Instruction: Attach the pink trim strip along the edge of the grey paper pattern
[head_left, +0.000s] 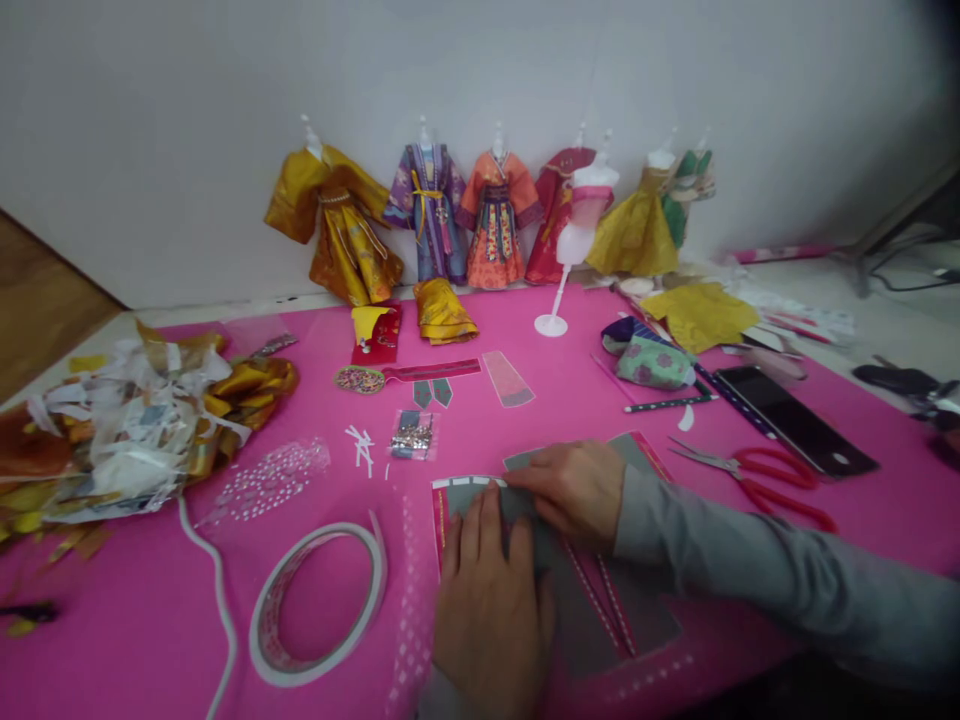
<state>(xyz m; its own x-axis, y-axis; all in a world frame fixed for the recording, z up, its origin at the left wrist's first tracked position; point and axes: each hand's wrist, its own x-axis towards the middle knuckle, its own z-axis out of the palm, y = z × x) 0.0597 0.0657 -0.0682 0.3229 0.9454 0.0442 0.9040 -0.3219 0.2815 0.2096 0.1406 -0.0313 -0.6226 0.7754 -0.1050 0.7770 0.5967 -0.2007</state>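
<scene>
My left hand (pixel 491 600) lies flat, fingers spread, on a grey fabric piece (pixel 637 590) trimmed with red bands. Short white tape strips (pixel 469 481) run along that piece's upper left edge, and my left fingertips reach up to them. Over the fabric from the right comes my right hand (pixel 574 490), its fingers folded together and their tips at the strips' right end. Whatever its fingers pinch is hidden. Loose white strips (pixel 361 447) lie beyond my left hand. A large roll of tape (pixel 259 620) rests flat to the left.
Red-handled scissors (pixel 780 480) and a black phone (pixel 795 415) lie right. Dressed doll stands (pixel 495 220) line the wall behind a white mannequin (pixel 576 240). A bead packet (pixel 412 436) sits mid-table. Scraps and plastic (pixel 150 430) pile up left, near a white cord (pixel 206 545).
</scene>
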